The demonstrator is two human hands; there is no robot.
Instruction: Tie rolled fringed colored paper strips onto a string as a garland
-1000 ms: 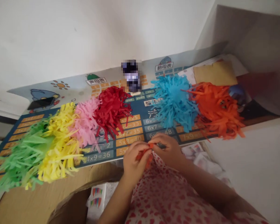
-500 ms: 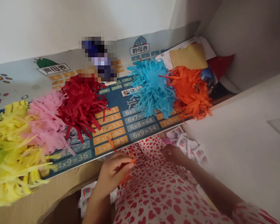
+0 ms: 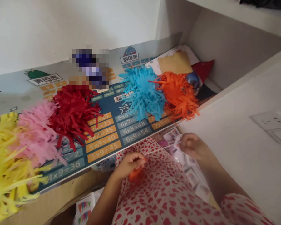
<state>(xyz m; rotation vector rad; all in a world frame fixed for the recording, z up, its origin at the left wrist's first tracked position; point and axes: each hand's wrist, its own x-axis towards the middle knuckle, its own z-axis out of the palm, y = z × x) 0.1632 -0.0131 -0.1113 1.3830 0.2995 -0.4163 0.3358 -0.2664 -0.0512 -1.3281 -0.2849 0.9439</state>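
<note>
Over my lap, my left hand (image 3: pixel 131 164) pinches a small bunch of orange paper fringe (image 3: pixel 136 175), which hangs below the fingers. From there a thin white string (image 3: pixel 159 150) runs fairly straight up to my right hand (image 3: pixel 192 146), whose fingers are closed on its other end. Both hands are apart, just off the desk's front edge. On the desk lie piles of cut paper fringe: yellow (image 3: pixel 7 184), pink (image 3: pixel 38 131), dark red (image 3: pixel 72 112), light blue (image 3: pixel 144 90) and orange (image 3: pixel 178 95).
A printed mat (image 3: pixel 103 147) with times tables covers the desk (image 3: pixel 49 207). Papers with a tan sheet (image 3: pixel 175 63) and a red pointed piece (image 3: pixel 203 70) lie in the back right corner. Picture packets (image 3: pixel 85 206) sit below. A wall with a socket (image 3: pixel 270 120) stands right.
My right hand has risen from my lap and moved right, stretching the white string. My left hand has shifted right with the orange fringe. The view has turned slightly right.
</note>
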